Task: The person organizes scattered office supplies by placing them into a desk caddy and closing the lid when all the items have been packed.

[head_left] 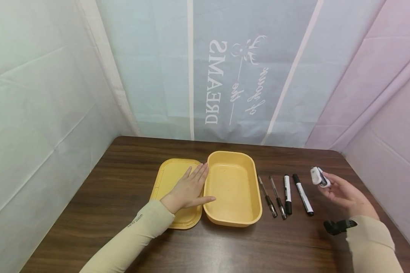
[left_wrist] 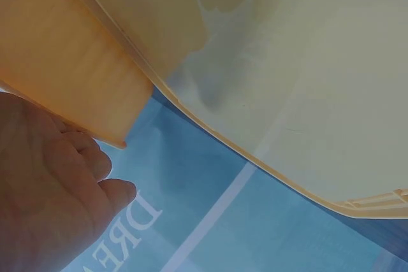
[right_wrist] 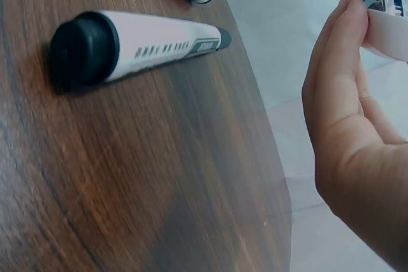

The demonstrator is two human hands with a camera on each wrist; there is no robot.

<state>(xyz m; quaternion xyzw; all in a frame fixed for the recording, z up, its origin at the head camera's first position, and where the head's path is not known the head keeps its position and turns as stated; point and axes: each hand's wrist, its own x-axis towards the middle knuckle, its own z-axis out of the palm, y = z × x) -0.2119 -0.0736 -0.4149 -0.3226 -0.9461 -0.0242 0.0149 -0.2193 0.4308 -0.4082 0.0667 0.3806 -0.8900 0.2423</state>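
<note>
My right hand (head_left: 343, 193) sits raised off the far right side of the table, fingers curled and pinching a small white object (head_left: 319, 177) at its tips; from the head view I read it as a stubby, rounded white body with a dark blue-black face on one side and a greyish end; in the right wrist view the same object (right_wrist: 386, 20) shows a pale casing with a shiny metal-looking part at the top edge, though I cannot tell exactly what it is; it is held in the air, above the wood and just right of the markers. My left hand (head_left: 188, 189) lies flat with fingers straight and slightly spread on the yellow lid (head_left: 167, 182), its thumb reaching toward the wall of the yellow box (head_left: 251, 212), which stands open side up just beside the lid, touching or nearly so; the left wrist view gives me only the fingers (left_wrist: 95, 164) under the yellow plastic. Right of the box lie two slim pens (head_left: 272, 197), then two white markers with black caps (head_left: 295, 194), all roughly parallel on the brown wooden table (head_left: 123, 170); a pale printed backdrop (head_left: 225, 83) hangs behind.
</note>
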